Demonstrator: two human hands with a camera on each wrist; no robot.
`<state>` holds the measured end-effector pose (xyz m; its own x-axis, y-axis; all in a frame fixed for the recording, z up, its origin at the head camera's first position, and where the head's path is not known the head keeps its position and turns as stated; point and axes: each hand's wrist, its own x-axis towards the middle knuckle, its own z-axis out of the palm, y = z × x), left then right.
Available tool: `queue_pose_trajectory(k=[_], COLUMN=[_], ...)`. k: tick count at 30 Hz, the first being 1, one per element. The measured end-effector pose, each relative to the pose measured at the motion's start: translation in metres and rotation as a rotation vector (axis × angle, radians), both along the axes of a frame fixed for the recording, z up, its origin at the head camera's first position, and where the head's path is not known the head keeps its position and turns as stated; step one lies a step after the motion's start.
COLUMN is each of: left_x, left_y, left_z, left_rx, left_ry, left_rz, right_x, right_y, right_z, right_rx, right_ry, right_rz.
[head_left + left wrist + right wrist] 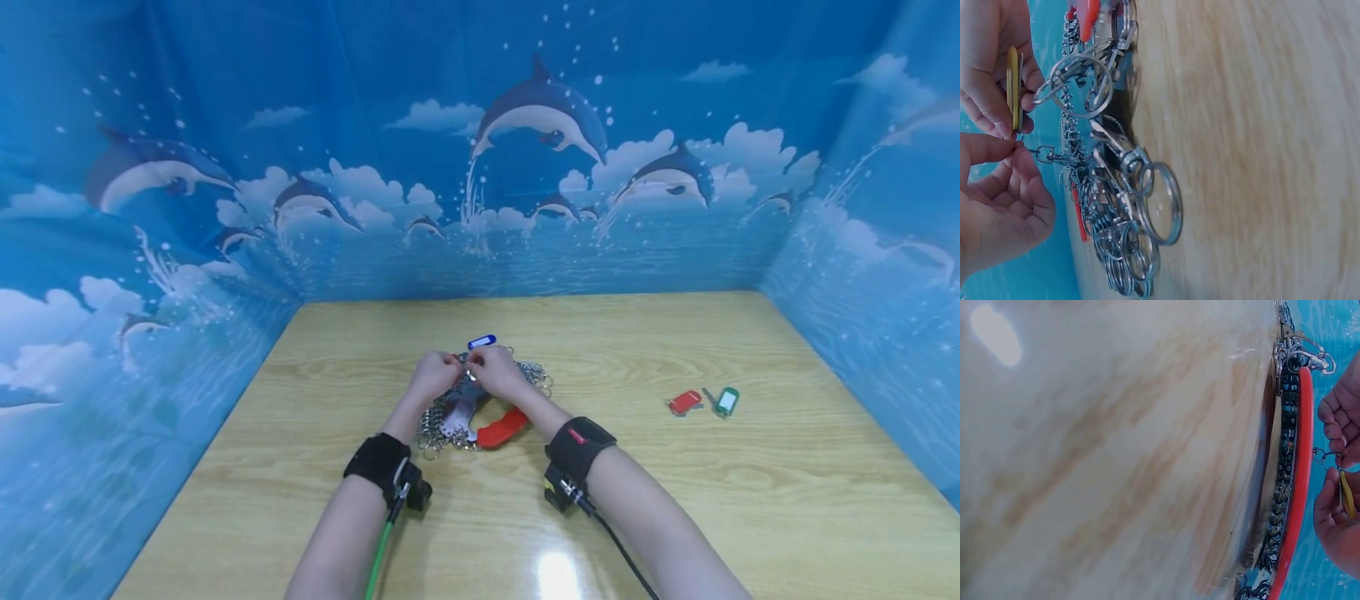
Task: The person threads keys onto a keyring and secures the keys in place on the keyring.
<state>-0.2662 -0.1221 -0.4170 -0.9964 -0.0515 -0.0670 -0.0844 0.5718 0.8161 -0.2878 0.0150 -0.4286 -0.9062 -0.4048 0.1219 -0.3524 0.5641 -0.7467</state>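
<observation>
Two forearms strapped with black wristbands [377, 469] reach across a wood-grain table [637, 508], a green cable [380, 554] trailing from the left and a black cable [626, 554] from the right. Ahead of them lies a curved holder [460, 410], grey with a red section [504, 429], its edge crowded with metal clasps and key rings [1177, 209]. Over its far part the hands work nearly together, fingertips almost meeting. The left hand [435, 373] pinches a small ring [1331, 454] between thumb and finger, other fingers curled; a metal clasp [1052, 156] extends from that grip toward the holder. The right hand [497, 372] grips a yellow tag [1012, 81] between thumb and fingers, the tag's end just beside the left fingertips. Ring and tag sit between the two hands, raised above the holder. Well to the right, a red tag [684, 402] and a green tag [727, 401] lie on the table near each other. Just beyond the hands rests a blue tag [482, 341]. Behind the table hangs a blue backdrop [375, 258] printed with leaping dolphins and clouds.
</observation>
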Motion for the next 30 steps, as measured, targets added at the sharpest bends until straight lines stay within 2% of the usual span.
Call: queue_pose_trajectory(k=[6,13,15,22,26,30], left_x=[-0.0011,0.0026,0.0029,-0.0020,-0.0023,-0.0007], left_y=[-0.0008,-0.0035,-0.0033,-0.0028,-0.0011,0.0008], left_z=[-0.0005,-0.0019,-0.0017,-0.0034,-0.0024,-0.0012], left_rx=[-0.010,-0.073,-0.089,-0.069,-0.085,-0.064], left_ry=[0.005,0.016,0.014,0.051,0.060,0.026], left_rz=[0.001,-0.119,-0.131,-0.076,-0.066,-0.032], right_x=[0.0004,-0.0030,-0.0040,-0.0058,-0.0056,-0.0044], right_y=[0.0005,0.0037,0.0046,0.0040,0.0047,0.0044], right_z=[0.0023,-0.0003,-0.0004,0.0006,0.0008,-0.0002], right_rx=[0.028,-0.003,-0.008,0.036,0.042,0.045], right_ry=[0.023,-0.039,-0.043,0.050,0.046,0.042], right_rz=[0.013,-0.023,-0.023,-0.008,0.006,0.017])
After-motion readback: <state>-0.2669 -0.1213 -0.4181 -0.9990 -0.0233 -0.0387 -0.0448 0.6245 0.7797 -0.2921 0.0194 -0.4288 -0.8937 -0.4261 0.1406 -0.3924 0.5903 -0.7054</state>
